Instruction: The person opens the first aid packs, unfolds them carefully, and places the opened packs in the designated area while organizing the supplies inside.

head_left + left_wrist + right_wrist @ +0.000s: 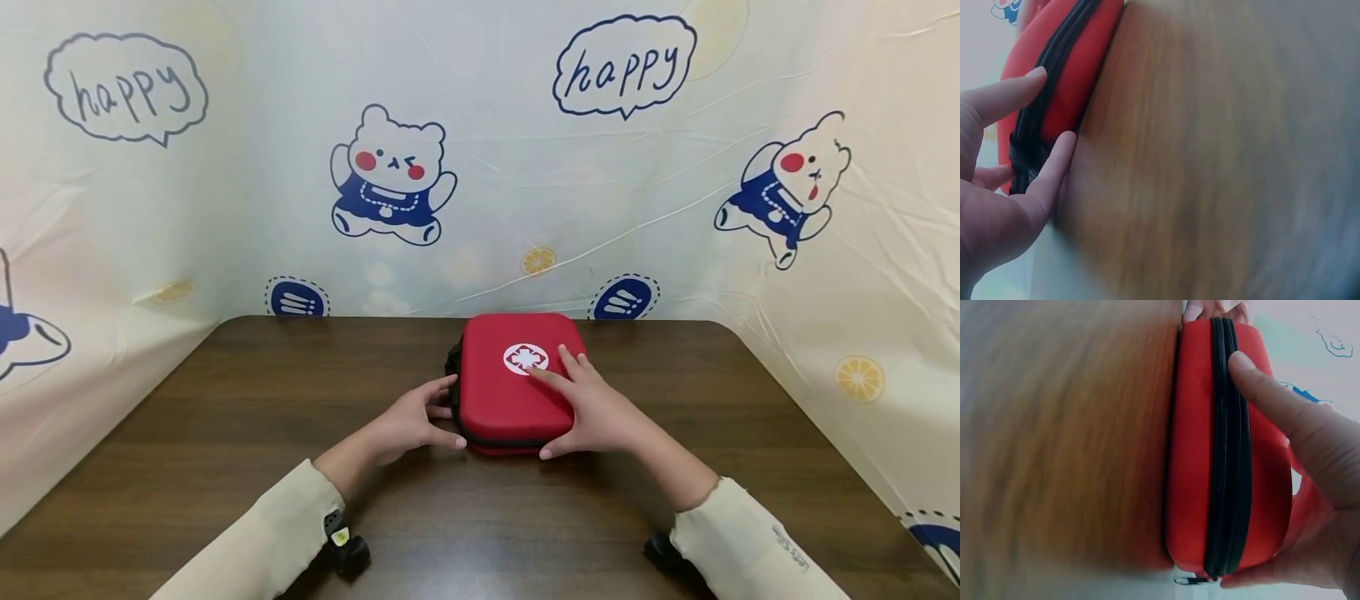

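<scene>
A red zippered first-aid case (pixel 517 400) with a white cross emblem lies flat on the brown table, a black handle on its left side. My left hand (pixel 408 425) is at that side, fairly straight fingers against the case, thumb by the front left corner. In the left wrist view, fingertips (pixel 1036 74) touch the wall near the black zipper (pixel 1054 69). My right hand (pixel 603 408) grips the front right part, fingers spread over the lid and thumb at the front edge. The right wrist view shows the thumb (pixel 1257 378) by the zipper band.
The wooden table (pixel 225 433) has a far edge just behind the case. A printed curtain (pixel 495 167) with bears and "happy" bubbles hangs behind and along both sides. Black wrist cameras (pixel 348 554) are strapped at both cream sleeves (pixel 262 533). A metal zipper pull (pixel 1191 580) hangs at the case's corner.
</scene>
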Available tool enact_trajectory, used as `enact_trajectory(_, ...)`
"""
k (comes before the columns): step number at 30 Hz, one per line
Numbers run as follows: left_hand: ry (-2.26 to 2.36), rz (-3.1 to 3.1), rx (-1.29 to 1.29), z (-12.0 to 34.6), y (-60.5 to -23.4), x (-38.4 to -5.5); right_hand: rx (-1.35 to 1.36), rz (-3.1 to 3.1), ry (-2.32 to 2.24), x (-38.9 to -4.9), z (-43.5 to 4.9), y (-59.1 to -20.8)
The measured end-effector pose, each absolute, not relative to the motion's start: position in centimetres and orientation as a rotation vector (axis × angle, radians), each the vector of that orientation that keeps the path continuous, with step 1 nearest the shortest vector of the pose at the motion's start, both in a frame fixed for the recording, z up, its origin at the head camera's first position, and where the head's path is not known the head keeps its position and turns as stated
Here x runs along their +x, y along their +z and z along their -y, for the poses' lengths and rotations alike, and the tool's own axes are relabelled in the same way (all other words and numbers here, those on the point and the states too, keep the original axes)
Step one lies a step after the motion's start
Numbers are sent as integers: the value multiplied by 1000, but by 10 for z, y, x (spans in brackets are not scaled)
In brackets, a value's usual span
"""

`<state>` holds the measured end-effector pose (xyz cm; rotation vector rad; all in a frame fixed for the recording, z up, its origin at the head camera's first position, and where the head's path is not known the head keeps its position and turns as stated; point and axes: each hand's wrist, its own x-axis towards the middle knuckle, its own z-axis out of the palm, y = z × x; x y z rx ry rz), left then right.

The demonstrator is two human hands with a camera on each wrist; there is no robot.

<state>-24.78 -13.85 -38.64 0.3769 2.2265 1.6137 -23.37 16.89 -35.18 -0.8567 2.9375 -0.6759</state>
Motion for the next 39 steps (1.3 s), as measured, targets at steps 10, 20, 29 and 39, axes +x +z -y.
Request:
enact_trajectory(10,1734,-2177,343,133,-390,-248,-813,-3010,-487,-234,-165,-351)
enact_trajectory(20,1812,-2145,277,130,-389,-247,-937,-3087,-322,-232,-172,-350)
enact_trajectory(29,1821,-2163,274,129,-389,-249,-948,-3070,-326,-230,-173,-348)
enact_trajectory(39,1859,-2183,197,125,-390,-250,-937,-3083,-358,-230,-176,-349)
